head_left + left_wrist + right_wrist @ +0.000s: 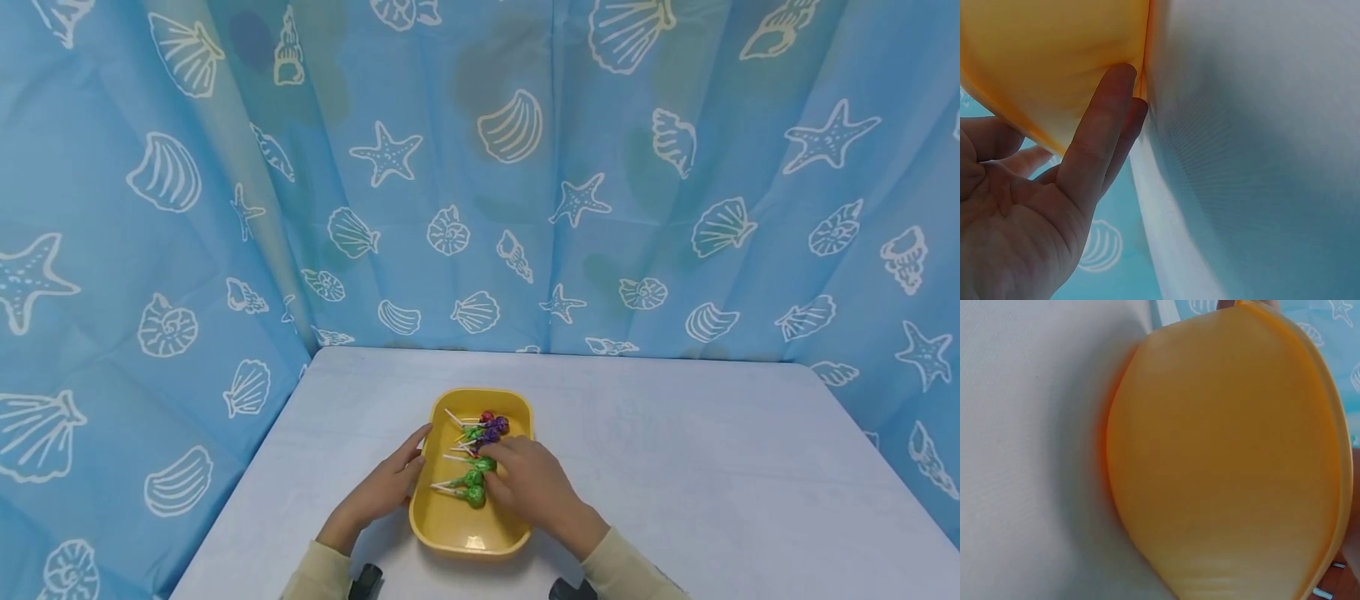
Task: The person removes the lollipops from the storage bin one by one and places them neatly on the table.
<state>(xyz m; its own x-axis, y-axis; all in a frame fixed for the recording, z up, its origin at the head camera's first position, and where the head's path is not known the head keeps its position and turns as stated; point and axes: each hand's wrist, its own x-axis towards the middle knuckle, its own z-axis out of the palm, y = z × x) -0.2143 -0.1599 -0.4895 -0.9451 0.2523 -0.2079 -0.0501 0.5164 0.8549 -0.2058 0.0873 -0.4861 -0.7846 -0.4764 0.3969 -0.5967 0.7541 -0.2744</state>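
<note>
A yellow tray stands on the table with several wrapped lollipops inside. Green lollipops lie nearer the front, purple ones and a red one farther back, their white sticks mostly toward the left. My left hand is at the tray's left side; in the left wrist view its straight fingers touch the outer wall, with the thumb close to the rim. Reaching over the right rim, my right hand pinches a green lollipop between thumb and fingers. The right wrist view shows mainly the tray's outer wall.
A white cloth covers the table, which extends well to the right of the tray. Behind it and on the left hangs a blue curtain printed with shells and starfish. Dark straps show near both wrists.
</note>
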